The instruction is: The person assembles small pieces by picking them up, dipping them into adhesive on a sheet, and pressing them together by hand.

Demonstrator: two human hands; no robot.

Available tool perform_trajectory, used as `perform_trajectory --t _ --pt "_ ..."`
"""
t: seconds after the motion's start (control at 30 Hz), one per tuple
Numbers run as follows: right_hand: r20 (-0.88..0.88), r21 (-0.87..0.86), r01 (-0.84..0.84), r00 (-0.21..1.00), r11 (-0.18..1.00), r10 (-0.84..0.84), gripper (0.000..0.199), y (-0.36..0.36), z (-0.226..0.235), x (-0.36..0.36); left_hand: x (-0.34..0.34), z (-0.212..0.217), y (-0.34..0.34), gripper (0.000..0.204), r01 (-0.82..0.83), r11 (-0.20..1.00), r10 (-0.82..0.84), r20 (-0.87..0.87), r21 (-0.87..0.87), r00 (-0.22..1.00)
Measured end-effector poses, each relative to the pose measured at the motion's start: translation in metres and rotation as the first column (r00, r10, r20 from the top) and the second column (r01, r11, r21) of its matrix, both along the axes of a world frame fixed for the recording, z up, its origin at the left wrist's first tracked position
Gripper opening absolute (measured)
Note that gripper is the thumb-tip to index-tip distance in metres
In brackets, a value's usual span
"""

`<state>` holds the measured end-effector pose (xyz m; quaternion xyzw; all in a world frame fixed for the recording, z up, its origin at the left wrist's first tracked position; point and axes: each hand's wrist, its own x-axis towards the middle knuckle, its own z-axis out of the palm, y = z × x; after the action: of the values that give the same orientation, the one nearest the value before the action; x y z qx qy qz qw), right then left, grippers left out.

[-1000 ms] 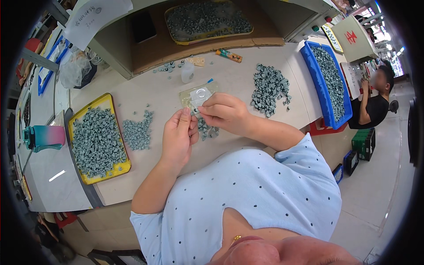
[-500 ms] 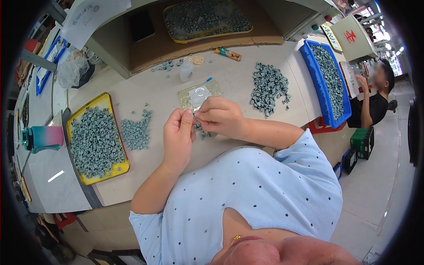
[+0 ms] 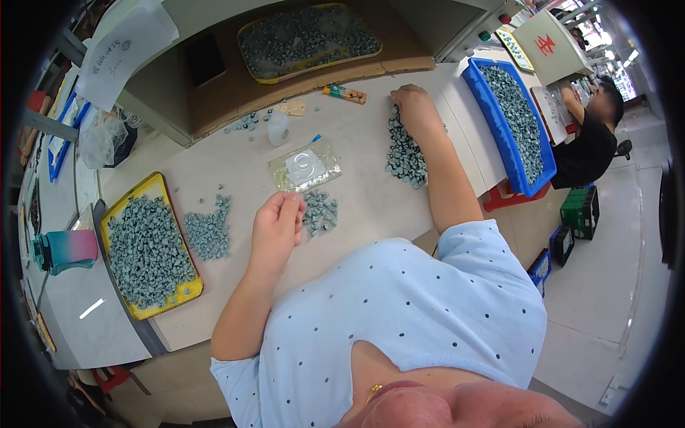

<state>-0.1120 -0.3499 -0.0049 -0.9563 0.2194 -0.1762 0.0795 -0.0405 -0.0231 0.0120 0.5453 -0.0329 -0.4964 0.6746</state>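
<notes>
My left hand (image 3: 280, 220) is closed, its thumb and fingers pressed together beside a small heap of grey-green pieces (image 3: 322, 214). Whatever sits between its fingertips is too small or hidden to name. Out to the far right, my right hand (image 3: 417, 110) bends its fingers down over the far end of a larger pile of dark-edged grey-green pieces (image 3: 407, 160). Its fingertips are hidden, so any piece in them does not show. A clear flat pouch or case (image 3: 330, 168) with a white ring-marked paper lies beyond my left hand.
Left of my hands are a loose patch of pieces (image 3: 207, 230), a yellow tray (image 3: 191, 289) heaped with them, and a teal-pink bottle (image 3: 73, 247). A blue bin (image 3: 498, 153) stands right. Beyond lie a small translucent bottle (image 3: 279, 130), an orange-green tube (image 3: 344, 93) and a shelf unit.
My right hand has left my left hand and moved far right to the larger pile. My left hand stays near the small heap. The whole view has shifted slightly.
</notes>
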Motion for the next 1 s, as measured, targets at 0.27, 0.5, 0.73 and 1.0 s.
perform_trajectory --t 0.27,0.5,0.73,1.0 --pt "-0.198 0.048 0.054 0.979 0.997 -0.044 0.015 0.006 0.001 -0.001 0.002 0.01 -0.003 0.015 -0.212 0.968 0.2 -0.1 -0.133 0.975" --pt "-0.071 0.185 0.031 0.997 0.982 -0.018 0.015 0.049 0.025 0.002 0.011 0.005 0.007 0.017 -0.285 0.941 0.283 -0.039 -0.182 0.958" --pt "0.134 0.697 -0.327 0.934 0.638 0.332 0.014 0.134 0.043 0.015 0.008 -0.001 0.008 0.018 -0.234 0.957 0.215 -0.122 -0.171 0.969" --pt "0.24 0.541 -0.552 0.825 0.635 0.512 0.02 0.164 0.032 0.018 0.013 -0.004 0.02 0.02 0.023 0.981 -0.066 -0.221 -0.191 0.973"
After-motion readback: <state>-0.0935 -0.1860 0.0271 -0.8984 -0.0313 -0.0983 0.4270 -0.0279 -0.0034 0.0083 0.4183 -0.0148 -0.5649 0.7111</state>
